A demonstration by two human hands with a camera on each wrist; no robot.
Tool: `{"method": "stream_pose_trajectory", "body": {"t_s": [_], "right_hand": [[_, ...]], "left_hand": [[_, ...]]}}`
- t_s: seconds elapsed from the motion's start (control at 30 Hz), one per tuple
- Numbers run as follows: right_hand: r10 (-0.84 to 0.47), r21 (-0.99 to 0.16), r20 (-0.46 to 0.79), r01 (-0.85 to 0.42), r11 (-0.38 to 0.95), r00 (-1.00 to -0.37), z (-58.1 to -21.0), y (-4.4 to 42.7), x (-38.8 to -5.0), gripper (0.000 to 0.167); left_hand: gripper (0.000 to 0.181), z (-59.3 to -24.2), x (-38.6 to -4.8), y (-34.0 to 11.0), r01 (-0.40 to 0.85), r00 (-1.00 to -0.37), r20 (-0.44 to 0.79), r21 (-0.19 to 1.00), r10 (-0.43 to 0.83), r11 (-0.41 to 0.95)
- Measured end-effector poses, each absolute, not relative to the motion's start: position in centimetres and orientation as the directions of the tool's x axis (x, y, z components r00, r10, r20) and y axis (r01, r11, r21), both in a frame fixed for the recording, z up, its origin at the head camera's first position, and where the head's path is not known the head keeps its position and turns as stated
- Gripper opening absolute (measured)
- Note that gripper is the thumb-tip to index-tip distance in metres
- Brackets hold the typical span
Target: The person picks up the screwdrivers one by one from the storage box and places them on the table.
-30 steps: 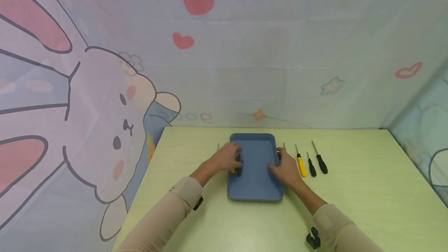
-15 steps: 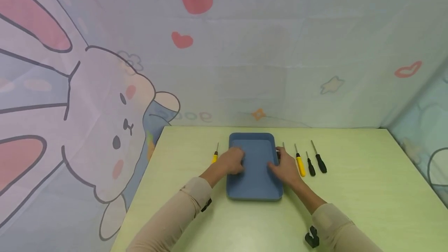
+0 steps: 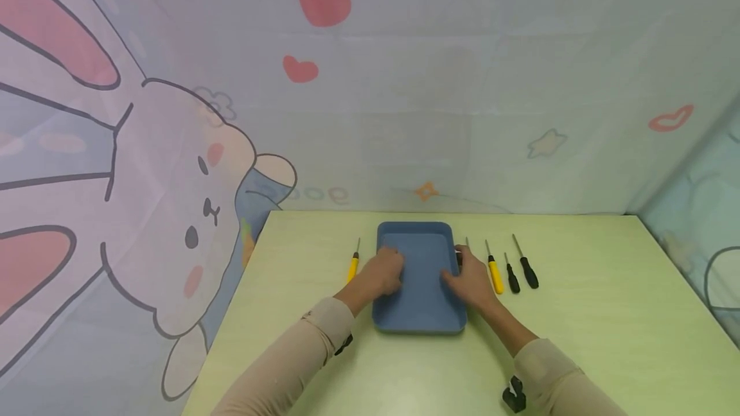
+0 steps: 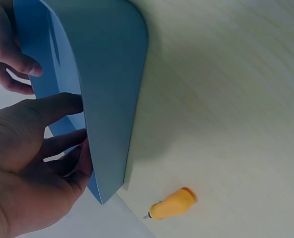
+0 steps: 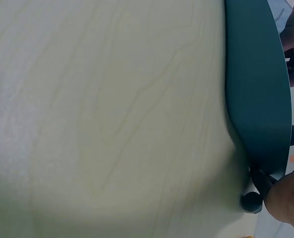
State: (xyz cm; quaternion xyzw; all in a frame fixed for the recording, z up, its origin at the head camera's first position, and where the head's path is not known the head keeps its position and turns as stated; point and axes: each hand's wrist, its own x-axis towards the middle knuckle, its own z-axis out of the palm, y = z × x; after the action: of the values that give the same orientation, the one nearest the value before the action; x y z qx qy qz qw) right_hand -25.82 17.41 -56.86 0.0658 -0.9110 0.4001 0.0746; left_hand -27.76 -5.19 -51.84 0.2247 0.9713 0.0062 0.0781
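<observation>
While right fingers [image 3: 466, 255] grip it, tray [image 3: 424, 310]: blue, rectangular.

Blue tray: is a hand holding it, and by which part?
The right hand pinches the blue tray by its right wall, thumb inside. The left hand reaches in over the left wall; whether it holds anything is hidden.

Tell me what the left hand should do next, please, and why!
I'd guess the left hand should reach out of the blue tray to the yellow screwdriver on the left. That screwdriver lies just outside the tray, near this hand, while the right hand grips the tray's other side.
</observation>
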Motion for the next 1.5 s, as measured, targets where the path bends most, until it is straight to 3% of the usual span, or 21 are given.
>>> {"method": "stream_pose_trajectory", "body": {"t_s": [0.2, 0.5, 0.67, 0.97, 1.23, 1.37, 1.5], "right_hand": [[-0.051, -0.727, 0.192, -0.177, 0.663, -0.980, -57.0, 17.4, -25.7, 0.068], [-0.045, -0.729, 0.207, -0.185, 0.659, -0.977, -57.0, 17.3, -25.9, 0.068], [-0.050, -0.736, 0.185, -0.172, 0.654, -0.982, -56.8, 17.4, -25.8, 0.069], [-0.055, -0.731, 0.176, -0.168, 0.661, -0.983, -56.7, 17.5, -25.8, 0.069], [-0.059, -0.721, 0.178, -0.171, 0.671, -0.982, -56.8, 17.4, -25.9, 0.069], [-0.059, -0.720, 0.176, -0.169, 0.673, -0.983, -56.7, 17.3, -25.7, 0.069], [-0.056, -0.724, 0.175, -0.167, 0.669, -0.983, -56.7, 17.3, -25.7, 0.068]], "left_hand": [[0.034, -52.3, -27.3, -4.6, 0.458, -0.883, -0.126, -0.013, 0.453, 0.889], [0.040, -52.4, -27.3, -4.2, 0.452, -0.887, -0.122, -0.030, 0.446, 0.892], [0.034, -52.6, -27.3, -4.0, 0.439, -0.893, -0.122, -0.021, 0.433, 0.898], [0.007, -52.6, -26.8, -3.4, 0.410, -0.911, -0.079, -0.049, 0.405, 0.911], [0.012, -53.0, -26.8, -2.7, 0.392, -0.920, -0.063, -0.083, 0.388, 0.916], [0.015, -52.9, -26.7, -3.0, 0.411, -0.911, -0.049, -0.047, 0.408, 0.911], [0.008, -52.4, -26.9, -3.9, 0.441, -0.896, -0.018, 0.093, 0.445, 0.893]]}}
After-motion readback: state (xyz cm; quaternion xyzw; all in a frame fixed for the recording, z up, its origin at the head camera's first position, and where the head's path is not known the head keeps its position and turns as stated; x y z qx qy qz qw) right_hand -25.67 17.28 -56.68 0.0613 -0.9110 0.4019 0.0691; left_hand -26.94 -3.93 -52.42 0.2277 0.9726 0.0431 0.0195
